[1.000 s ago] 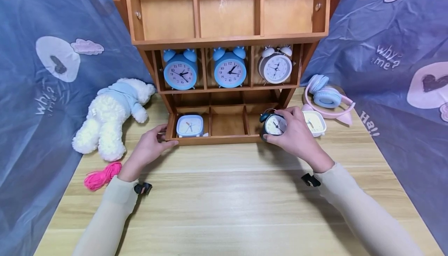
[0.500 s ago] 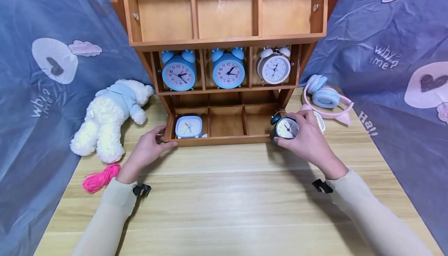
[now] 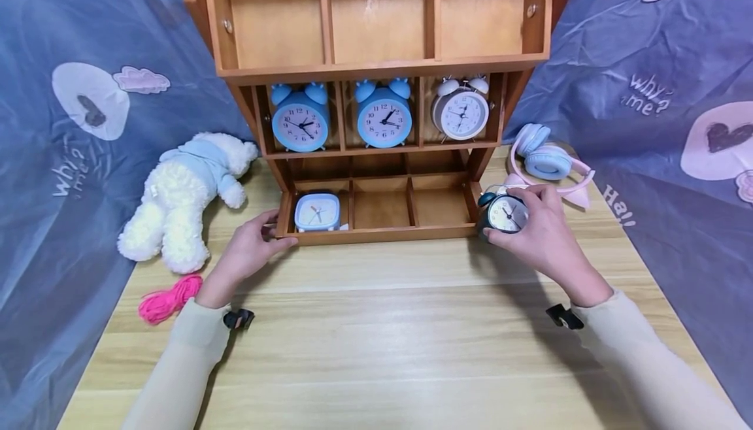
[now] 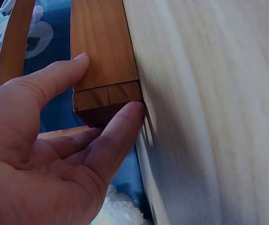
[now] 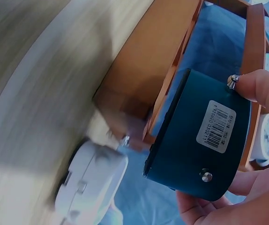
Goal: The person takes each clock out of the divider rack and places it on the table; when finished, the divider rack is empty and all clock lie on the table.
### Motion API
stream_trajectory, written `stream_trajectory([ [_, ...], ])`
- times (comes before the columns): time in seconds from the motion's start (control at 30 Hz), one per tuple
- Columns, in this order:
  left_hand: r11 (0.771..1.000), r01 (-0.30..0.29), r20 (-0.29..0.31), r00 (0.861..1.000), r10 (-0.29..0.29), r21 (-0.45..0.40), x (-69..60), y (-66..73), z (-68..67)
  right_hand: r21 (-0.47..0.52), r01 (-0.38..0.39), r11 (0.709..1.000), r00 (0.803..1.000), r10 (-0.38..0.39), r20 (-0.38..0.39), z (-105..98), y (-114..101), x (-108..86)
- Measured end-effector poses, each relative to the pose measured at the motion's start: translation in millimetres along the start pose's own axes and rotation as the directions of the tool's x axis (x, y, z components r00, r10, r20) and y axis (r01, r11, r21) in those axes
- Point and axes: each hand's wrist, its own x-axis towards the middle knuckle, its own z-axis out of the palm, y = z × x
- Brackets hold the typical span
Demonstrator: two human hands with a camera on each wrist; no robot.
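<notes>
My right hand (image 3: 544, 231) grips a dark teal twin-bell alarm clock (image 3: 507, 214), its pale dial tilted up, just off the right end of the wooden shelf (image 3: 382, 237). In the right wrist view, the clock's barrel (image 5: 186, 136) shows a barcode label and small metal feet, with the thumb against one foot. Beside it in that view is a white clock (image 5: 90, 180), mostly hidden behind the hand in the head view. My left hand (image 3: 246, 257) holds the shelf's left front corner (image 4: 107, 96) between thumb and fingers. Close by, a pale blue square clock (image 3: 317, 212) sits in the bottom-left compartment.
Two blue twin-bell clocks, a left one (image 3: 301, 123) and a middle one (image 3: 384, 119), and a white one (image 3: 461, 116) fill the middle row. A plush toy (image 3: 188, 195) and pink yarn (image 3: 170, 299) lie left. Pink-and-blue headphones (image 3: 550, 162) lie right.
My right hand has carried the teal clock rightward, from over the bottom-right compartment to beyond the shelf's right end. The left hand has stayed at the shelf's corner.
</notes>
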Motion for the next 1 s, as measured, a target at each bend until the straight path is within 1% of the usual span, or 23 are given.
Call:
stream_trajectory([
  [0.2, 1.0, 0.005, 0.002, 1.0, -0.005, 0.003, -0.6, 0.2, -0.3, -0.008, -0.008, 1.0, 1.0, 0.008, -0.021, -6, 13, 1.3],
  [0.43, 1.0, 0.008, 0.004, 1.0, -0.008, -0.002, -0.3, 1.2, -0.2, 0.009, -0.014, 1.0, 0.999, 0.014, -0.041, -14, 23, -0.2],
  [0.63, 1.0, 0.01, 0.002, 1.0, -0.01, 0.003, 0.7, 1.3, 0.5, 0.015, -0.032, 0.999, 0.999, 0.032, -0.03, -22, 34, -0.2],
  [0.73, 1.0, 0.01, 0.002, 1.0, -0.01, 0.006, 0.8, 0.7, 0.7, 0.013, -0.036, 0.999, 0.999, 0.037, -0.038, -25, 40, 0.5],
  [0.87, 1.0, 0.012, 0.001, 1.0, -0.012, 0.008, 1.4, 0.2, 0.9, -0.01, -0.056, 0.998, 0.997, 0.055, -0.056, -31, 49, 0.8],
  [1.0, 1.0, 0.012, 0.001, 1.0, -0.012, 0.008, 1.5, 0.4, 0.6, -0.049, -0.084, 0.995, 0.995, 0.082, -0.055, -40, 58, 0.3],
])
